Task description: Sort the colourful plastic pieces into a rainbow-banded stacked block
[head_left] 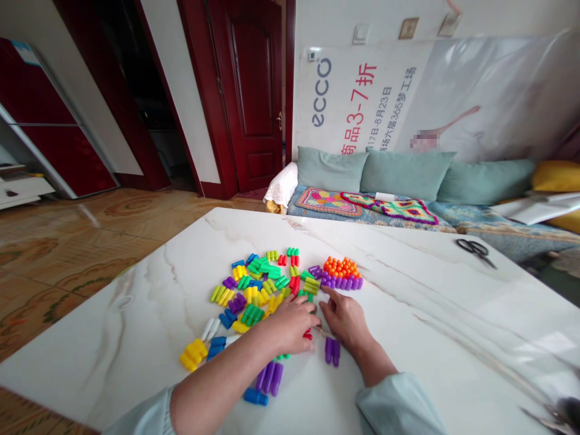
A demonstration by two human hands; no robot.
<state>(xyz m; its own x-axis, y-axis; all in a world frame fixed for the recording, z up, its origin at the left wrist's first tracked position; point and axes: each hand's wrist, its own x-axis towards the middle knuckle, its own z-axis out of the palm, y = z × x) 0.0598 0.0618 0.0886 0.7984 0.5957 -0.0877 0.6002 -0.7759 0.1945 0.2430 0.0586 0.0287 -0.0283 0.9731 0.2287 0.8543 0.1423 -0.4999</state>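
My left hand (296,324) lies low over the near right side of a pile of coloured plastic tube pieces, its fingers spread; a small red piece (308,333) shows beside them. My right hand (345,317) is just to the right, with its index finger stretched out and the others bent. That fingertip is close to a row of purple pieces (342,283) that has a cluster of orange beads (339,266) behind it. Olive-green pieces (311,285) lie left of the fingertip. Below my right hand is a purple pair (332,351). The left palm hides some pieces.
Everything lies on a white marbled table (435,362). Purple tubes (270,378), a blue piece (256,397) and yellow pieces (194,354) are at the near side. Black scissors (473,248) rest at the far right. Beyond the table stands a sofa with green cushions (408,173).
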